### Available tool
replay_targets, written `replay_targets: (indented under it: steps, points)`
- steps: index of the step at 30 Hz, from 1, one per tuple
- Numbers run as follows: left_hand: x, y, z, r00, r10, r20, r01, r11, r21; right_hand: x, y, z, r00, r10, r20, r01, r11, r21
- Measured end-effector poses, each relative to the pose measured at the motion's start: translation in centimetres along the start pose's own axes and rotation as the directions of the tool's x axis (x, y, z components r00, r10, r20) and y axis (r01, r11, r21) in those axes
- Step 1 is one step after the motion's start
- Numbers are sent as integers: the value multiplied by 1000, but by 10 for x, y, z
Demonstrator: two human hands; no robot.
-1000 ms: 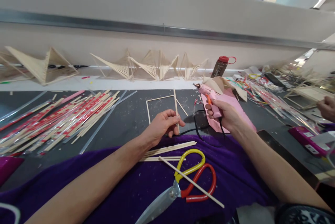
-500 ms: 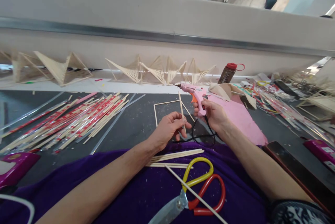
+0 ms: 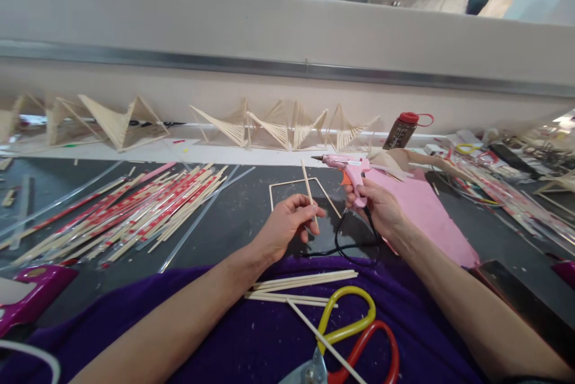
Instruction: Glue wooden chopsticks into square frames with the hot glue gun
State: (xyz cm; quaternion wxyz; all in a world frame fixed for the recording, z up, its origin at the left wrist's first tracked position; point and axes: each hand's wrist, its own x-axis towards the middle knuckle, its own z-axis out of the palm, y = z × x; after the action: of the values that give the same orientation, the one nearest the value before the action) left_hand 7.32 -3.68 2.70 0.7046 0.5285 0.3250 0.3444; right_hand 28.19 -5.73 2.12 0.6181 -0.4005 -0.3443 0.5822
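My left hand (image 3: pixel 287 225) pinches a thin bamboo stick (image 3: pixel 308 188) that points up and slightly left. My right hand (image 3: pixel 376 204) grips a pink hot glue gun (image 3: pixel 348 166) by its handle, nozzle aimed left and close to the stick's upper end. A black cord (image 3: pixel 341 246) trails from the gun across the dark table. Behind the stick lies a square frame of sticks (image 3: pixel 297 183) flat on the table. More loose sticks (image 3: pixel 300 284) rest on the purple cloth (image 3: pixel 251 336) over my lap.
A big heap of wrapped chopsticks (image 3: pixel 130 210) lies left. Finished stick sculptures (image 3: pixel 278 126) line the white ledge at the back. Scissors with yellow and red handles (image 3: pixel 354 336) lie on the cloth. Pink paper (image 3: pixel 422 210), a brown bottle (image 3: pixel 402 129) and clutter sit right.
The right hand has lifted the glue gun off the pink paper and swung its nozzle left toward the stick's tip. The left hand kept the stick upright; the view shifted slightly.
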Motion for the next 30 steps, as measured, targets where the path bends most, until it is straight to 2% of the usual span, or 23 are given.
replay_targets:
  steps: [4, 8, 12, 18, 25, 30]
  points:
    - [7, 11, -14, 991, 26, -132, -35, 997, -68, 1, 2, -5, 997, -60, -54, 59, 998, -23]
    - [14, 16, -31, 989, 10, -151, -25, 995, -97, -2, 1, -8, 999, -45, 1, 45, 991, -127]
    - [17, 12, -36, 993, -24, -116, 24, 1000, -7, -5, -3, -9, 999, -26, 46, 36, 972, -233]
    - [17, 4, -33, 995, -88, -57, 96, 983, 159, -6, 1, -11, 999, -49, -3, 44, 925, -378]
    - [15, 3, -32, 993, -116, -7, 114, 963, 246, -5, 0, -12, 998, -51, -44, 31, 927, -375]
    - [12, 9, -32, 992, -117, 37, 94, 916, 390, -2, -6, -21, 999, -26, -32, 12, 921, -390]
